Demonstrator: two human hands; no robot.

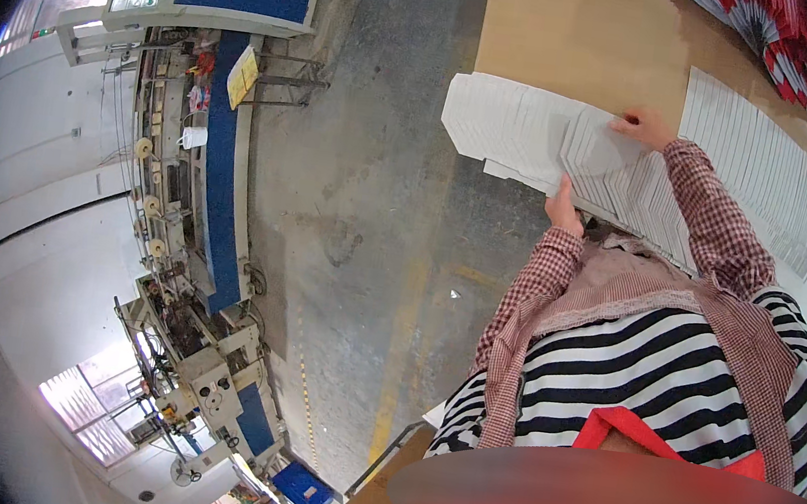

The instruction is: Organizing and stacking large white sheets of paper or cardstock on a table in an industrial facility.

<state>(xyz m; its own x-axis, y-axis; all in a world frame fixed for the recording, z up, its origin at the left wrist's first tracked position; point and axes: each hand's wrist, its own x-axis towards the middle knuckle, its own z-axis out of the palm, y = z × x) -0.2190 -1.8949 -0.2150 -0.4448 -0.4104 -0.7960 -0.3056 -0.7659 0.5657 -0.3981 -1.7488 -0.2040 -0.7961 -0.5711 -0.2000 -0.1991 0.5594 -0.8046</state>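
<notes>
Overlapping white paper pieces with angled corners (pixel 511 114) lie fanned out in a row along the near side of the brown board. My left hand (pixel 565 209) is at the near edge of the row, its thumb lying on top and the other fingers hidden beneath the pieces. At the row's far edge, my right hand (pixel 648 128) has its fingers bent in and pressed on the edge of the pieces. A second fanned row of white pieces (pixel 767 166) spreads to the right of my right forearm.
Brown board (pixel 581 37) covers the work surface beyond the row. Red and white folded items (pixel 791 48) are heaped at the far right. To the left, across the grey floor (pixel 360 196), runs a long blue and cream machine (pixel 222 169). A blue box (pixel 302 489) sits near its lower end.
</notes>
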